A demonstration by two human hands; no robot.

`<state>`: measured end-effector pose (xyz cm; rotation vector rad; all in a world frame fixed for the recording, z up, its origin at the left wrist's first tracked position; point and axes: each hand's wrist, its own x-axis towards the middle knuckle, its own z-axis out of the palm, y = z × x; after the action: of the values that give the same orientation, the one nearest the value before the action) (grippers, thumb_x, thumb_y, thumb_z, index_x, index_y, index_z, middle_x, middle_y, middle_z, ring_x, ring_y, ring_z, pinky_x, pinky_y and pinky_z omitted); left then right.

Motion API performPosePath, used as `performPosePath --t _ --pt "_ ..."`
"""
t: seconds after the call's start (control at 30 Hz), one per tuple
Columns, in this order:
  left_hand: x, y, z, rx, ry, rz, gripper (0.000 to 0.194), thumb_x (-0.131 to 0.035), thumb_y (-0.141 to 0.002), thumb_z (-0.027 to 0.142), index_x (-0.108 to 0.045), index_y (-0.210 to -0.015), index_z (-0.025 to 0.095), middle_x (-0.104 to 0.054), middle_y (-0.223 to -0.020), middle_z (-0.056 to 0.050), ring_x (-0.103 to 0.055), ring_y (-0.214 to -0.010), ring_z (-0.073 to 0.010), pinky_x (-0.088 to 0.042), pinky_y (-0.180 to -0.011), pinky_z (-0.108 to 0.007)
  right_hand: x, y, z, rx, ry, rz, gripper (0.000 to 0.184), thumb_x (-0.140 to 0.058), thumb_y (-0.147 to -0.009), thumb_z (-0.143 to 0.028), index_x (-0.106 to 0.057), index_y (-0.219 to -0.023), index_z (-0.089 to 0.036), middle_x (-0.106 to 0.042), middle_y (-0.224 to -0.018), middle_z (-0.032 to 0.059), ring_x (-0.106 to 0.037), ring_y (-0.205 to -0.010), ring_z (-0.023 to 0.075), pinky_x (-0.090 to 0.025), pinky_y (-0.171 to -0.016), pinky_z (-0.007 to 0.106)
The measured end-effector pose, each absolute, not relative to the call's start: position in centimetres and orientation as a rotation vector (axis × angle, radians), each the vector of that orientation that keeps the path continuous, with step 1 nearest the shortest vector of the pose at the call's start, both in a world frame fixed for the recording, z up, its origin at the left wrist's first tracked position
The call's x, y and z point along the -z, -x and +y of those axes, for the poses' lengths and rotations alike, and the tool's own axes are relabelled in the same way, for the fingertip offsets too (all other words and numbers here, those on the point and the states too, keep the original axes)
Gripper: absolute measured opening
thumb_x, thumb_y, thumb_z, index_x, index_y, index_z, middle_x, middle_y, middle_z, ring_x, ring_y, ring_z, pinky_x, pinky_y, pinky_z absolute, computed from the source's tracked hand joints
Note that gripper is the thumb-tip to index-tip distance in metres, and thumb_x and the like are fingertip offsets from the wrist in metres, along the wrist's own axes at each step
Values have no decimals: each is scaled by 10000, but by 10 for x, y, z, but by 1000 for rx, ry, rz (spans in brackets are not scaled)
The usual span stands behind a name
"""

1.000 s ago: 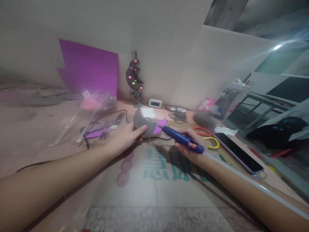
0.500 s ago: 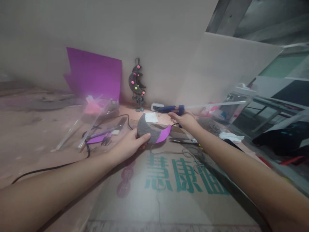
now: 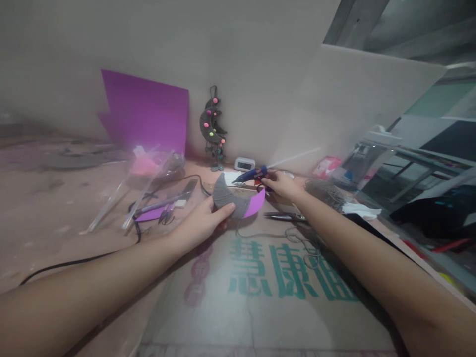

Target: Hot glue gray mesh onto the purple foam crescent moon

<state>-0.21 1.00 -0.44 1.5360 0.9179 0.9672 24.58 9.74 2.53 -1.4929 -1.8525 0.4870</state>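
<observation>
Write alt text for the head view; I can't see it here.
Left hand holds a grey yarn-wrapped crescent with a bare purple tip; right hand holds a blue glue gun just beyond it. Scissors lie by the right forearm.

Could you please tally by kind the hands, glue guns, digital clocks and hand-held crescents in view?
Hands, left and right: 2
Glue gun: 1
Digital clock: 1
Hand-held grey-and-purple crescent: 1
Total: 5

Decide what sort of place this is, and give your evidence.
Probably a makeshift craft table: a glue gun in the right hand, a yarn-wrapped crescent in the left hand, and scissors nearby.
</observation>
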Motion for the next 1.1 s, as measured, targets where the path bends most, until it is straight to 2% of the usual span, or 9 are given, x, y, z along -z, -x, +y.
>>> performPosePath --t 0.13,0.27,0.37,0.43,0.6,0.73,0.87,1.0,1.1 --pt "5 2 11 -991 -1433 899 286 -603 -804 410 -515 -945 177 -567 -705 10 -480 -514 -86 -330 -419 -177 -25 -252 66 -144 1471 -1815 284 -493 -883 -309 -636 -1044 -124 -691 -1022 112 -631 -944 209 -464 -858 345" --pt "4 3 12 -1006 -1409 869 305 -622 -791 411 -522 -957 176 -578 -730 2 -478 -511 -79 -309 -402 -167 -24 -241 18 -221 1453 -2001 327 -429 -923 -396 -660 -895 -166 -693 -908 67 -634 -854 203 -472 -794 343" --pt "5 4 11 -990 -1441 891 293 -605 -802 437 -540 -872 160 -558 -669 8 -456 -497 -75 -291 -409 -171 -21 -225 -13 -193 1318 -2278 302 -568 -850 -461 -665 -950 -193 -667 -967 75 -608 -908 219 -465 -816 359" --pt "4 5 11 -983 -1480 938 300 -585 -813 449 -534 -800 154 -529 -604 18 -436 -478 -75 -275 -410 -179 -17 -216 -25 -152 1219 -2425 380 -685 -753 -486 -656 -997 -196 -640 -1031 95 -584 -957 239 -461 -837 376" --pt "1 4 10 -1023 -1542 965 269 -566 -827 412 -508 -749 161 -537 -562 18 -476 -502 -101 -327 -459 -205 -8 -202 -33 -115 1082 -2456 70 -583 -872 -238 -620 -839 -189 -645 -895 51 -569 -871 186 -450 -819 343" --pt "0 0 6 -1023 -1562 899 184 -563 -825 350 -544 -849 168 -593 -614 17 -528 -548 -122 -400 -522 -225 -10 -196 -39 -15 1036 -2402 126 -486 -897 -132 -590 -846 -183 -655 -808 43 -570 -815 181 -447 -821 347" --pt "4 -2 4 -1014 -1638 832 196 -564 -817 312 -553 -956 174 -621 -674 18 -564 -607 -142 -435 -568 -243 -14 -195 -46 79 1033 -2345 149 -452 -902 -140 -589 -866 -186 -672 -827 57 -592 -796 184 -459 -738 309" --pt "7 0 8 -1005 -1669 888 211 -570 -816 324 -558 -954 165 -638 -717 5 -569 -621 -143 -430 -568 -242 -15 -204 -43 74 1100 -2291 166 -431 -903 -143 -587 -926 -195 -678 -846 47 -612 -747 168 -460 -674 279" --pt "5 1 10 -991 -1671 913 204 -575 -813 318 -578 -934 154 -630 -704 1 -557 -605 -135 -418 -553 -233 -18 -215 -36 57 1106 -2238 157 -451 -912 -176 -591 -980 -199 -681 -904 50 -623 -800 174 -469 -708 285"
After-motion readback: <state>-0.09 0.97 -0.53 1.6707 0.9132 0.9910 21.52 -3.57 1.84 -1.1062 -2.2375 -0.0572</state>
